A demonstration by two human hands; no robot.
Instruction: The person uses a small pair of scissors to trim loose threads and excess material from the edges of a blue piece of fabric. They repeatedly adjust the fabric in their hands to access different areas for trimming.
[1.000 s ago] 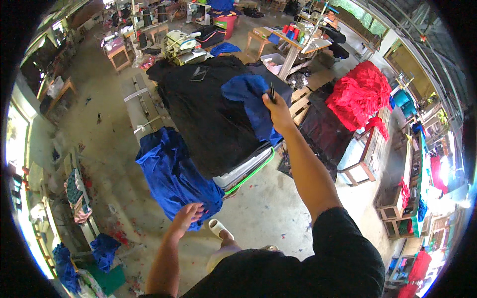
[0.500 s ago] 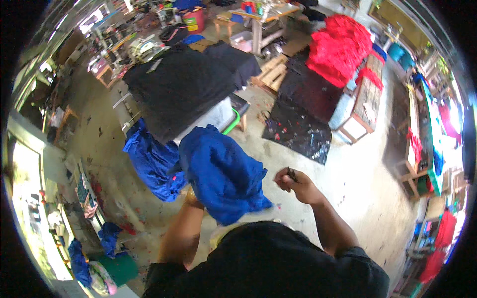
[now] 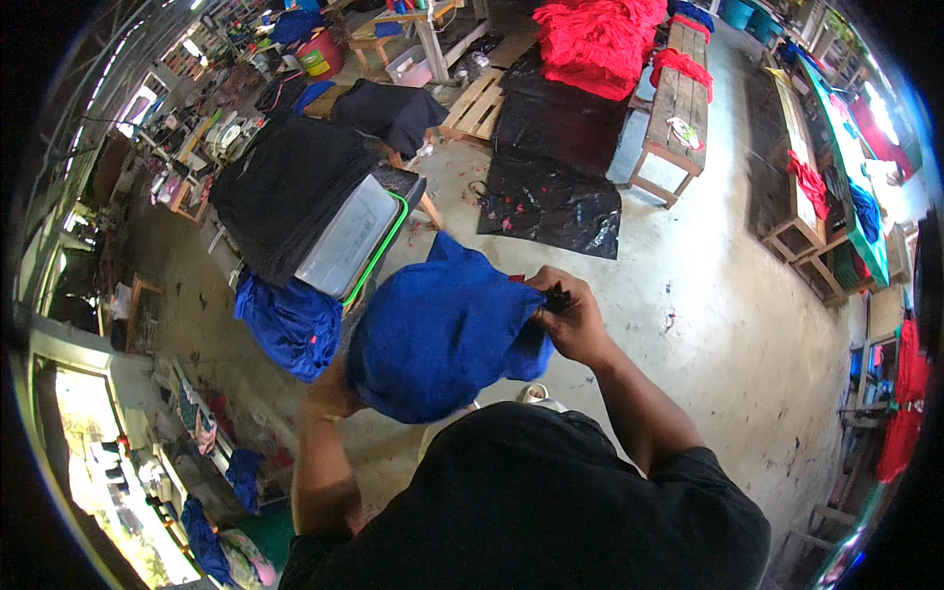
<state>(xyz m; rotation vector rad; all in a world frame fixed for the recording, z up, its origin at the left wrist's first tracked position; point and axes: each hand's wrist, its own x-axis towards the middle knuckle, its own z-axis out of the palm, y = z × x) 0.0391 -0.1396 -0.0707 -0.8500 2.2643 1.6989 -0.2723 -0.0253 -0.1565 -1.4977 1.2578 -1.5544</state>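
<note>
Blue garment [image 3: 433, 339] lifted off the pile; left hand [image 3: 329, 393] grips underneath, right hand [image 3: 570, 320] pinches its edge w/ small dark tool; work looks just begun.

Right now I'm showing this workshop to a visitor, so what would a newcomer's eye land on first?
First the bright blue garment bunched in the middle, with the left hand under it and the right hand pinching its edge beside a small dark tool. Next the heap of red cloth at the top, above a black plastic sheet on the concrete floor. At left, a dark cloth pile covers a table.
</note>
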